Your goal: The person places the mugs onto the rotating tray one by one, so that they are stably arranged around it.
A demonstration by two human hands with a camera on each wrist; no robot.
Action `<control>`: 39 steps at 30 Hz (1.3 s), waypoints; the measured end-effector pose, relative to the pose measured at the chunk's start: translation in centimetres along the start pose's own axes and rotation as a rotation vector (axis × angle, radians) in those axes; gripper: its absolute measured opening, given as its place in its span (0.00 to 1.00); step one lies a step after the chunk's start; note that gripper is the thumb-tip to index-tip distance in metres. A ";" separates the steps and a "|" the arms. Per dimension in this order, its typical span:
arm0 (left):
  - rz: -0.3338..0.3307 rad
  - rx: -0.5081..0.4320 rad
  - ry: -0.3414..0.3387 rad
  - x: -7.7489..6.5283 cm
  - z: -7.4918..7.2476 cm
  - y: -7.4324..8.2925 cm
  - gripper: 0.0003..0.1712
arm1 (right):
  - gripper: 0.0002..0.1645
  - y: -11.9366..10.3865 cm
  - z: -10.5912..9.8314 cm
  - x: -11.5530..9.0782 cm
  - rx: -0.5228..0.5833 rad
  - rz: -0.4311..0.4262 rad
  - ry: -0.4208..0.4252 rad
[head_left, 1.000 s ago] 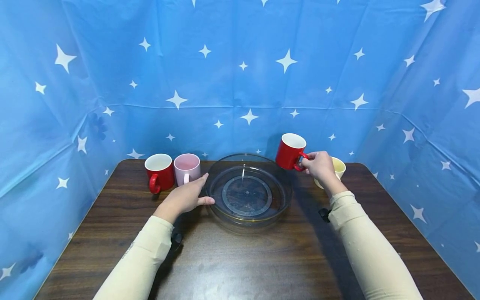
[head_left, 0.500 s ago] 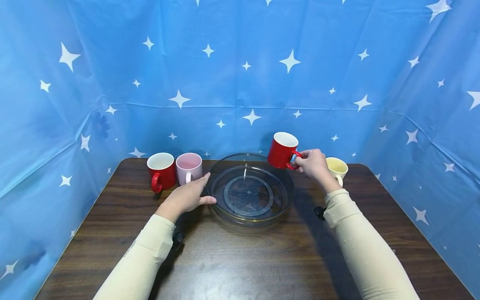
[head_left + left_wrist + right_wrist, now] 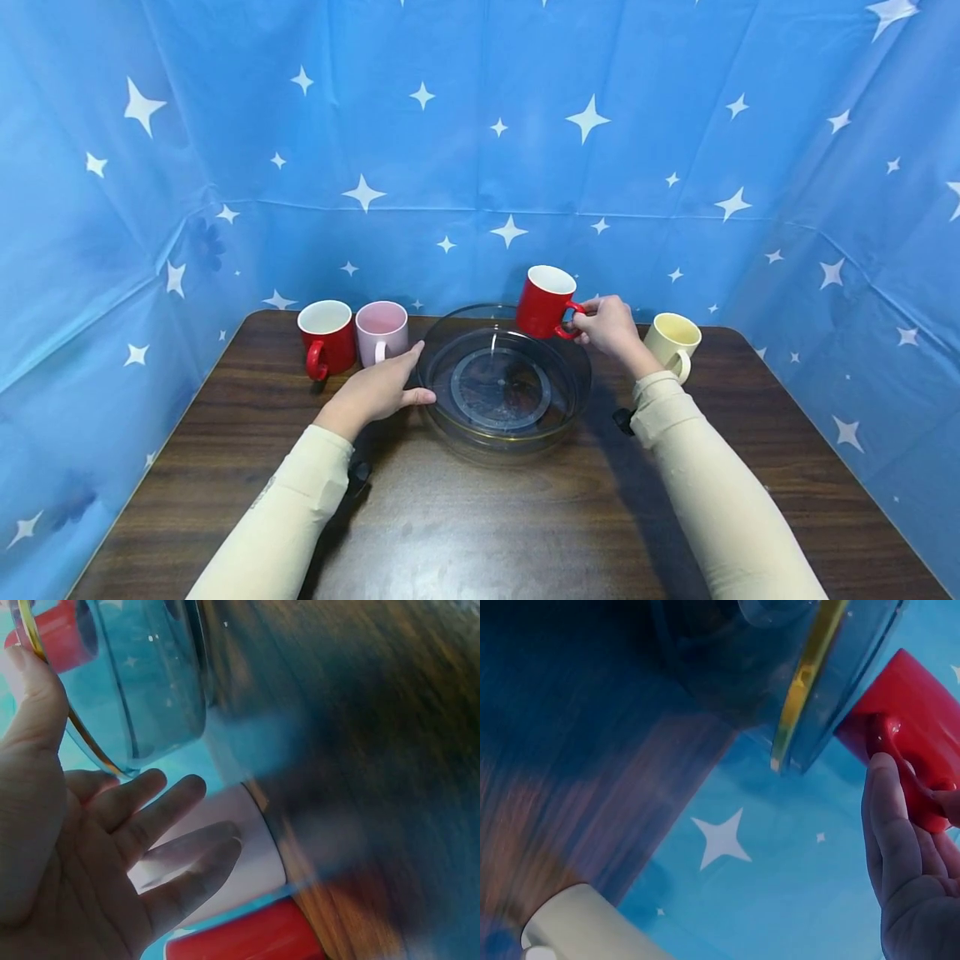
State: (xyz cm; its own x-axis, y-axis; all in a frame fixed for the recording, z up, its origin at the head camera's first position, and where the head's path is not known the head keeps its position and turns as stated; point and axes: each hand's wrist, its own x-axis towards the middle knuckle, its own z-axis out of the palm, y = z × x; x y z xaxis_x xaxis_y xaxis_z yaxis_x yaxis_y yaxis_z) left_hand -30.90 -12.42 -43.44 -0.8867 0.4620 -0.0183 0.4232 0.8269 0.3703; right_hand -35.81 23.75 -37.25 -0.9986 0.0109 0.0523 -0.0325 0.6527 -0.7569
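Observation:
My right hand (image 3: 609,327) pinches the handle of a red mug (image 3: 542,307) with a white inside. The mug hangs slightly tilted over the far right rim of a clear glass bowl (image 3: 504,446); the right wrist view shows fingers and thumb on the handle of the red mug (image 3: 922,712). At the bowl's left side, my left hand (image 3: 375,390) rests with thumb and fingers spread and straight. In the left wrist view, the thumb of the left hand (image 3: 90,832) lies at the rim of the glass bowl (image 3: 150,697).
A second red mug (image 3: 341,348) and a pink mug (image 3: 390,335) stand side by side left of the bowl. A yellow mug (image 3: 660,346) stands to the right, behind my right wrist. The dark wooden table (image 3: 480,533) ends at a blue star-patterned cloth (image 3: 465,167).
My right hand has carried the red mug leftward, from beside the bowl to over its far right rim. More of the yellow mug shows. The left hand stays at the bowl.

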 end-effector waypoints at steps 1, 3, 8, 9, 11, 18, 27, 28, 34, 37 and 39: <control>-0.002 -0.002 -0.001 0.0 0.0 0.0 0.55 | 0.19 0.0 0.2 0.1 -0.001 -0.001 -0.008; -0.004 -0.005 -0.004 0.1 0.0 -0.1 0.55 | 0.19 -0.1 0.5 0.4 -0.007 0.000 -0.027; -0.004 -0.025 -0.006 0.1 -0.1 -0.1 0.55 | 0.17 -0.2 1.3 1.2 -0.047 -0.017 -0.076; -0.005 -0.030 -0.006 0.1 -0.1 -0.1 0.55 | 0.17 -0.2 1.5 1.4 -0.058 -0.026 -0.084; -0.005 -0.034 -0.005 0.1 -0.2 -0.1 0.55 | 0.17 -0.5 1.9 1.7 -0.070 -0.042 -0.106; -0.003 -0.023 -0.015 0.1 -0.4 -0.1 0.56 | 0.15 -1.0 3.5 2.3 -0.071 -0.055 -0.165; -0.020 -0.029 -0.019 0.2 -0.5 0.0 0.56 | 0.16 -0.7 4.4 3.5 -0.098 -0.050 -0.217; -0.020 -0.030 -0.018 0.2 -0.5 0.0 0.56 | 0.16 -0.6 4.5 3.6 -0.103 -0.053 -0.223; -0.022 -0.040 -0.014 0.1 -0.5 0.1 0.55 | 0.15 -0.3 4.8 3.9 -0.087 -0.049 -0.241; -0.026 -0.042 -0.020 0.0 -0.3 0.0 0.55 | 0.15 -0.2 5.2 3.9 -0.089 -0.059 -0.243; -0.028 -0.041 -0.020 0.0 -0.3 0.0 0.55 | 0.16 -0.2 5.5 4.0 -0.090 -0.079 -0.244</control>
State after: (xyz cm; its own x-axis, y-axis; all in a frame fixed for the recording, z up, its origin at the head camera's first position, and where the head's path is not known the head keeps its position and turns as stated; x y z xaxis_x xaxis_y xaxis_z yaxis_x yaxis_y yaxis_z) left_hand -30.93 -12.55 -43.19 -0.8939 0.4457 -0.0474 0.3902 0.8257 0.4074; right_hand -40.00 19.49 -40.46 -0.9742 -0.2182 -0.0579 -0.1176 0.7094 -0.6949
